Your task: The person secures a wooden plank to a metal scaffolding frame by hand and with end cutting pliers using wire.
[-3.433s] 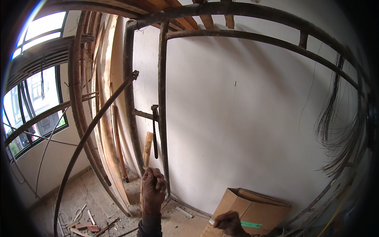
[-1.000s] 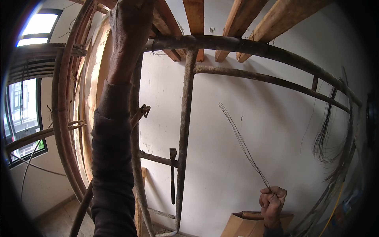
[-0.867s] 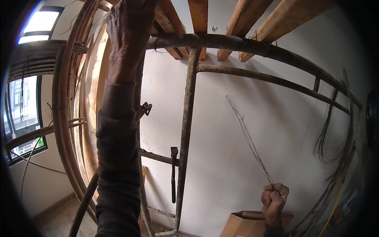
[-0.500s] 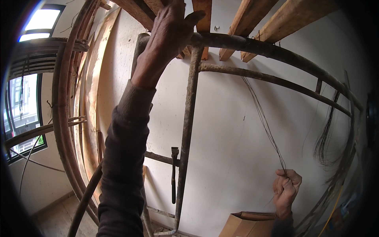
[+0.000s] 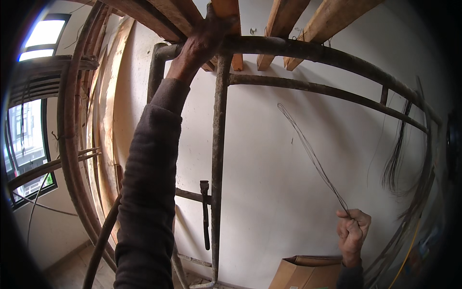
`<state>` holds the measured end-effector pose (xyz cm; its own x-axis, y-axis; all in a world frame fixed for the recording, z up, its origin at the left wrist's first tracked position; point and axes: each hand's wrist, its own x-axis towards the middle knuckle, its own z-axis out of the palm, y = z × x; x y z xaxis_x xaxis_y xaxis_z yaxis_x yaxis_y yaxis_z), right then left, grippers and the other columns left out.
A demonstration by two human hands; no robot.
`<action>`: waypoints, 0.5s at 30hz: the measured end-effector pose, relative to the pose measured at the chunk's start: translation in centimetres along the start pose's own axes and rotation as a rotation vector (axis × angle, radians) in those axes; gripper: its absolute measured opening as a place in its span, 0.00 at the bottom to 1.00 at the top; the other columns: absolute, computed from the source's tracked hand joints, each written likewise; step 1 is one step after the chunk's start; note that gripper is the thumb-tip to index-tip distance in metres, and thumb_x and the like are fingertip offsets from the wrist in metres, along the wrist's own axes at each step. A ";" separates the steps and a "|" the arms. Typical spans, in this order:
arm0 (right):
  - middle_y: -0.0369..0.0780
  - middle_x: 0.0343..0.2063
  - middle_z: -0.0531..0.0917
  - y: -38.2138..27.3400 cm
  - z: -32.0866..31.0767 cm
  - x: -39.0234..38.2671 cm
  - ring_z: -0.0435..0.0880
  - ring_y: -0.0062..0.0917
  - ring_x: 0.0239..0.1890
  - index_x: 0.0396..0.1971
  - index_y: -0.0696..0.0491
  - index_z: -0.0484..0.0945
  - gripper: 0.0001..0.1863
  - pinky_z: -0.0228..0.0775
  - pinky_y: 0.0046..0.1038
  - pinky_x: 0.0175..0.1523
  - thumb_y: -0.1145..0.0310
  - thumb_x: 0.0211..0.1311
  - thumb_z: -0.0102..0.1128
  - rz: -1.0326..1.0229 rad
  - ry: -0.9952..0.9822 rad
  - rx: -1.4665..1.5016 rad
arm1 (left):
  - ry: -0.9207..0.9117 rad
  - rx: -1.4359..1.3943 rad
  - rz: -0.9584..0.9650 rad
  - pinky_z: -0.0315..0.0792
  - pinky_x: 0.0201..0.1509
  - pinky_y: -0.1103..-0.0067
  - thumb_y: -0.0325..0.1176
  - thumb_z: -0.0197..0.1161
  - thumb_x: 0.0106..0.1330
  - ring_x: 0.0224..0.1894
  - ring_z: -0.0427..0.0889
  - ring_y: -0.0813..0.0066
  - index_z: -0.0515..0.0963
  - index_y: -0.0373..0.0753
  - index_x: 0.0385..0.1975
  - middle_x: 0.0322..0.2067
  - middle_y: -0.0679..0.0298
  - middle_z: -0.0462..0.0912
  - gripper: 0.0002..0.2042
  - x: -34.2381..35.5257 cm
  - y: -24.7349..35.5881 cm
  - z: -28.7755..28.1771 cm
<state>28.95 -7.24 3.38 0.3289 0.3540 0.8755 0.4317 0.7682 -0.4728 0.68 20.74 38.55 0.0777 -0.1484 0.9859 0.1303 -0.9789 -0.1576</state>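
My left hand (image 5: 199, 43) reaches up to the scaffold frame's top pipe (image 5: 269, 45), where it passes under the wooden beams (image 5: 226, 21). Its back faces me; the fingers are dark and blurred against the timber, so their grip is unclear. At the lower right, my right hand (image 5: 353, 233) is closed on a thin bundle of tie wire (image 5: 315, 161). That wire slants up to the left and ends in a narrow bent loop in front of the white wall. A hammer-like tool (image 5: 206, 216) with a dark handle hangs at the frame's lower crossbar (image 5: 187, 194).
More dark wire (image 5: 398, 154) hangs from the frame at right. An open cardboard box (image 5: 303, 274) stands below my right hand. Rusty scaffold poles (image 5: 70, 125) and tall boards (image 5: 108, 96) stand at left, beside a window (image 5: 29, 139). A yellow cord (image 5: 406, 255) runs at lower right.
The view has shifted slightly, and my left hand now sits lower against the pipe and beams. The wire's looped end has come down, away from the frame's lower rail.
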 end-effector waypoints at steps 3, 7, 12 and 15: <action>0.29 0.06 0.64 0.2 -0.6 -0.3 0.55 0.10 0.09 0.33 0.64 0.85 0.15 0.47 0.18 0.16 0.66 0.62 0.56 0.018 0.012 -0.016 | -0.001 0.068 0.006 0.82 0.47 0.64 0.49 0.50 0.72 0.40 0.86 0.52 0.58 0.31 0.62 0.40 0.43 0.81 0.29 -0.1 0.2 0.2; 0.29 0.06 0.63 0.4 -0.9 -0.1 0.55 0.10 0.09 0.33 0.64 0.84 0.17 0.46 0.18 0.16 0.62 0.64 0.58 0.038 0.050 -0.021 | 0.050 0.145 0.014 0.82 0.46 0.66 0.49 0.50 0.72 0.40 0.87 0.53 0.59 0.32 0.62 0.40 0.44 0.82 0.29 0.0 0.3 0.1; 0.28 0.07 0.63 0.3 -0.5 1.6 0.55 0.10 0.09 0.34 0.64 0.83 0.21 0.46 0.19 0.16 0.57 0.66 0.60 -0.044 0.043 -0.074 | 0.035 0.130 0.063 0.79 0.48 0.63 0.49 0.50 0.73 0.45 0.84 0.47 0.60 0.32 0.63 0.43 0.41 0.81 0.29 -0.1 0.3 -0.5; 0.28 0.07 0.64 -0.3 0.4 3.8 0.55 0.10 0.10 0.36 0.65 0.84 0.22 0.45 0.18 0.16 0.57 0.66 0.59 -0.140 0.033 -0.128 | 0.100 0.104 0.242 0.78 0.48 0.60 0.51 0.47 0.74 0.45 0.83 0.44 0.59 0.32 0.64 0.45 0.40 0.80 0.30 -0.3 0.3 -0.3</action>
<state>29.70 -5.89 6.86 0.2843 0.2290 0.9310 0.5782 0.7337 -0.3570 0.38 20.49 38.21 0.0213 -0.3943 0.9187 0.2208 -0.8944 -0.3890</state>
